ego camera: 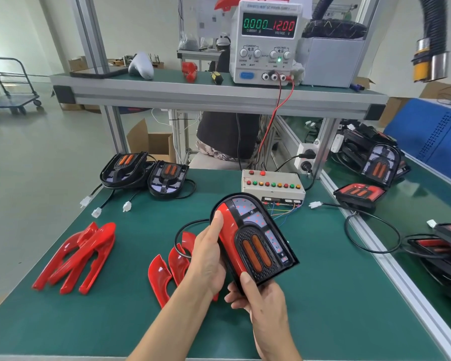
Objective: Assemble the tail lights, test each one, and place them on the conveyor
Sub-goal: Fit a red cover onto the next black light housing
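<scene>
1. The tail light (255, 241) is held up over the middle of the green worktop (323, 295). It has a black back, a shiny red strip down its left side, a grey-white panel with small red dots, and two orange bars inside a black mesh frame. It is tilted, with the round end away from the person.
2. A black cable (185, 227) loops out from its left side.
3. Two more lights (146, 173) with no red covers sit at the far left corner of the worktop, side by side and touching. Their cables end in white plugs (97, 212) near the left edge.
4. Red covers (76, 259) lie in a pile near the left edge. A second pile of red covers (167, 267) lies just left of the hands.
5. A white test box (272, 186) with red, green and yellow buttons sits at the far edge of the worktop. Thin coloured wires come out of its front.
6. A power supply (267, 43) stands on the shelf (167, 87) above. Its green number reads 0.000 and its red number reads 12.00.
7. Finished lights (359, 194) lie on the conveyor (414, 194) along the right side, and a stack (375, 157) sits further back there.
8. The left hand (208, 259) grips the light's left side, with the thumb pressed flat on the red strip.
9. The right hand (263, 298) holds the near bottom end, with the thumb on the front edge and the fingers curled under it.
</scene>
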Demonstrator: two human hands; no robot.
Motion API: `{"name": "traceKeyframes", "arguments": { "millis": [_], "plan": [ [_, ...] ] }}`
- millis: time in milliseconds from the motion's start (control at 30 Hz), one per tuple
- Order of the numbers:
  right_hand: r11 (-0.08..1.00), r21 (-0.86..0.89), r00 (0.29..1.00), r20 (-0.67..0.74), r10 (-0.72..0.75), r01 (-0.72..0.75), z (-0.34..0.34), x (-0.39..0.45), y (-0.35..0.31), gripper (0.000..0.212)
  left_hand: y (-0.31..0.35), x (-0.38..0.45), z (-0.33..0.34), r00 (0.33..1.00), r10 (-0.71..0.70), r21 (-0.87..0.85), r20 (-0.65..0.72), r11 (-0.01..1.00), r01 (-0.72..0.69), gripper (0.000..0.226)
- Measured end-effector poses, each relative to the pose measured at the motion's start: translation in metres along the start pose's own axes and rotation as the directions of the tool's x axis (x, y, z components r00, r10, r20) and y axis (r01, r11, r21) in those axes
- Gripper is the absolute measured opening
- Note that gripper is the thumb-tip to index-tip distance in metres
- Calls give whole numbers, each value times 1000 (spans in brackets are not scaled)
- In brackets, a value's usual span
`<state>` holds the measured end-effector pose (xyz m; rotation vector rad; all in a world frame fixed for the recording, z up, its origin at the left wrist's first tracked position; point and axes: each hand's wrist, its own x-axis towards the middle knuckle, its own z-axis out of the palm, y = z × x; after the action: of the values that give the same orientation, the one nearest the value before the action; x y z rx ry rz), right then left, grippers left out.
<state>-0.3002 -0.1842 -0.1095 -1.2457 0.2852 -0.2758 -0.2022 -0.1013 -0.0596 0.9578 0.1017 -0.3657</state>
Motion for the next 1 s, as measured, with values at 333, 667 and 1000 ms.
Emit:
{"name": "traceKeyframes", "arguments": {
  "millis": [333,667,1000],
  "plan": [
    [996,-84,1000,-13,-20,19,1,0,1,44,-4,1,-5,995,99,119,23,988,-101,68],
    [995,-97,997,-66,-27,20,0,0,1,44,3,-9,-22,936,41,151,348,984,-99,51],
    [996,-89,997,-75,-32,25,-1,3,3,45,0,-7,-15,940,68,110,334,988,-111,45]
  ]
}}
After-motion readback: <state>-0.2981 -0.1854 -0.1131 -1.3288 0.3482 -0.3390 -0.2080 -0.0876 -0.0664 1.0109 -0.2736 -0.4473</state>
